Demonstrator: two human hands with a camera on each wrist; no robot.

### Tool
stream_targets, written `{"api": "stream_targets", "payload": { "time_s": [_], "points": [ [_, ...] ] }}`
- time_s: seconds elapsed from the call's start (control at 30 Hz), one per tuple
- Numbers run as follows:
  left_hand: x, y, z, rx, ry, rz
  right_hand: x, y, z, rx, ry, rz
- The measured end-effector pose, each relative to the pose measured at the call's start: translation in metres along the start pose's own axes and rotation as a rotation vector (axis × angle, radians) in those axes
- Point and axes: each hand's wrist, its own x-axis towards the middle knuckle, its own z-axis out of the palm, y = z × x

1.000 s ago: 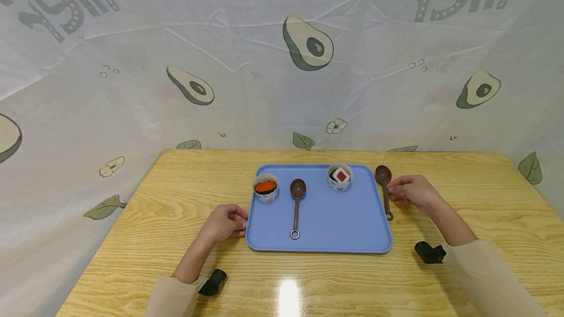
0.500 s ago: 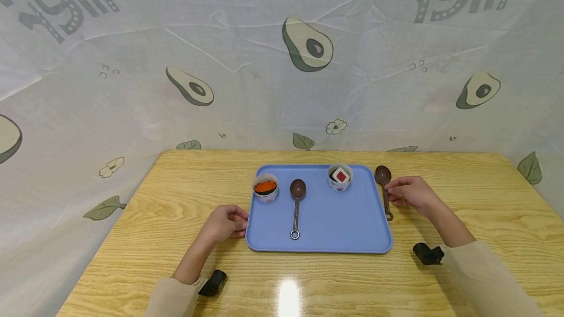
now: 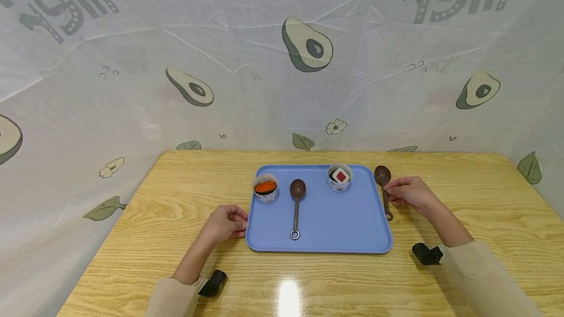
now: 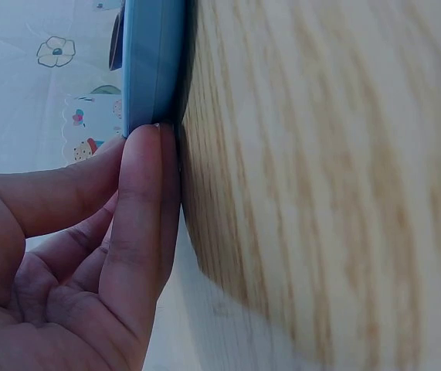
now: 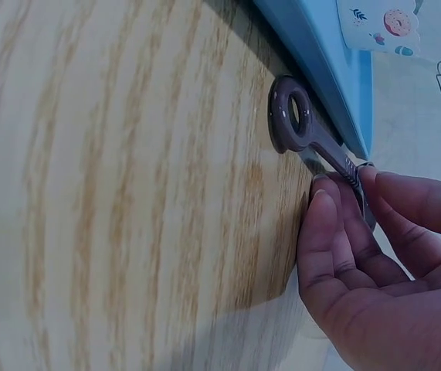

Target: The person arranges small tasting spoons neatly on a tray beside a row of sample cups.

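Note:
My left hand (image 3: 229,221) is at the left edge of the blue tray (image 3: 348,224). In the left wrist view its thumb lies at the rim and its fingertips (image 4: 141,151) press against the outer wall. My right hand (image 3: 410,192) pinches the handle of a brown spoon (image 3: 383,175) beside the tray's right edge. The right wrist view shows thumb and fingers around that handle, its ring end (image 5: 286,116) close over the wood. A second brown spoon (image 3: 297,189) lies on the tray, bowl toward the back.
On the tray stand two printed paper cups: one (image 3: 266,197) at the left with an orange-topped sushi piece (image 3: 265,187), another (image 3: 338,186) at the back right with a white-and-red piece (image 3: 341,175). The wooden table (image 3: 198,175) ends at an avocado-print cloth (image 3: 255,87).
The right hand has shifted very slightly left, its thumb and fingers closing on the spoon's handle. The left hand and the tray stay put.

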Motion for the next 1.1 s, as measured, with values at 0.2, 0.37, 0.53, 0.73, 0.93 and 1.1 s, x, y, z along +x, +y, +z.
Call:
{"api": "stream_targets", "payload": {
  "time_s": [0.2,0.37,0.53,0.73,0.93,1.1],
  "points": [
    [0.0,0.0001,-0.0005,-0.007,-0.003,0.001,0.0006,0.0008,0.0003,0.0,0.011,0.007],
    [-0.0002,0.0002,-0.0008,-0.01,-0.009,0.003,0.001,0.0015,0.0003,0.0,0.018,0.009],
    [-0.0006,-0.0001,-0.0006,-0.003,-0.007,0.006,0.0009,0.0018,0.0006,-0.001,0.02,0.009],
    [-0.0011,0.0006,-0.0004,0.001,-0.001,0.003,0.0012,0.0023,0.0003,-0.004,0.014,0.017],
    [-0.0013,0.0009,-0.0004,-0.003,-0.002,-0.002,0.0004,0.0016,0.0002,0.004,0.011,0.011],
    [-0.0012,0.0006,-0.0005,-0.004,-0.002,-0.004,-0.0006,0.0015,-0.001,0.011,0.008,0.012]
  ]
}}
